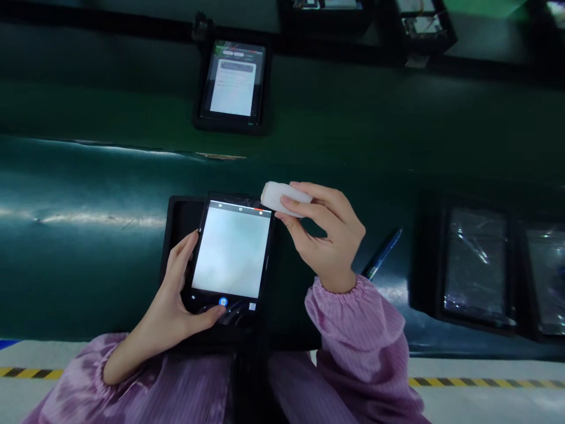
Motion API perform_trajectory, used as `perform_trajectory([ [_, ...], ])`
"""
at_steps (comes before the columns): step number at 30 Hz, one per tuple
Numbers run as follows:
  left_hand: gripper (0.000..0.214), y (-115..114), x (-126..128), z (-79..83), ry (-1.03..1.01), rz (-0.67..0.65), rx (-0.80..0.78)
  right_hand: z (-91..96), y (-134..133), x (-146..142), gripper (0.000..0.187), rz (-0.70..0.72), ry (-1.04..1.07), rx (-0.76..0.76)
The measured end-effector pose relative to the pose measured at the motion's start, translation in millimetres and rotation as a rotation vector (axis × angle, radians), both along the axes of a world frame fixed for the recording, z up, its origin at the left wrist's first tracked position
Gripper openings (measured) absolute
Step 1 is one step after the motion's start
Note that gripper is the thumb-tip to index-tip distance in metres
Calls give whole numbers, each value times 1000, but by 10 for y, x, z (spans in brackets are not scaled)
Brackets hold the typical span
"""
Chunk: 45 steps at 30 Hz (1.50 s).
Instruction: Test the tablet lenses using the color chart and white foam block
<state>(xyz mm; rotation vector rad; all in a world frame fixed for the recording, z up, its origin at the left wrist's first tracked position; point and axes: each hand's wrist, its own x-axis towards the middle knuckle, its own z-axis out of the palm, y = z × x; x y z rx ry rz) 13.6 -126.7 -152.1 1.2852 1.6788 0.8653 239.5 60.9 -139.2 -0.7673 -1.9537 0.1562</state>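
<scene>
My left hand (pixel 180 300) grips a tablet (pixel 232 250) by its left edge, with the thumb on the lower part of the lit screen near a round blue button. The screen shows a pale, blurred picture with small icons along its top. A black tray (pixel 180 209) lies under the tablet and partly shows at its left. My right hand (pixel 329 227) pinches a small white oblong piece (pixel 282 197) between thumb and fingers, close to the tablet's upper right corner. What kind of thing the white piece is, I cannot tell.
A second lit tablet (pixel 233 82) rests in a black tray on the far part of the green bench. A blue pen (pixel 385 254) lies right of my right hand. Farther right are dark trays with clear-wrapped panels (pixel 477 262). Black boxes (pixel 426 26) stand along the back.
</scene>
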Motion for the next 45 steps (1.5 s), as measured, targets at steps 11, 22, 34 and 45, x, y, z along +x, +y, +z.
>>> perform_trajectory([
  [11, 112, -15, -1, 8, -30, 5, -5, 29, -16, 10, 28, 7, -42, -28],
  [22, 109, 3, -5, 33, -67, 3, -9, -98, 177, 290, 45, -235, 97, -217],
  [34, 107, 12, -12, 22, -89, -4, -12, -412, 401, 462, 44, -105, 460, -343],
  [45, 101, -39, 23, 10, -84, 46, -29, -110, 128, 218, 48, 28, 292, -620],
])
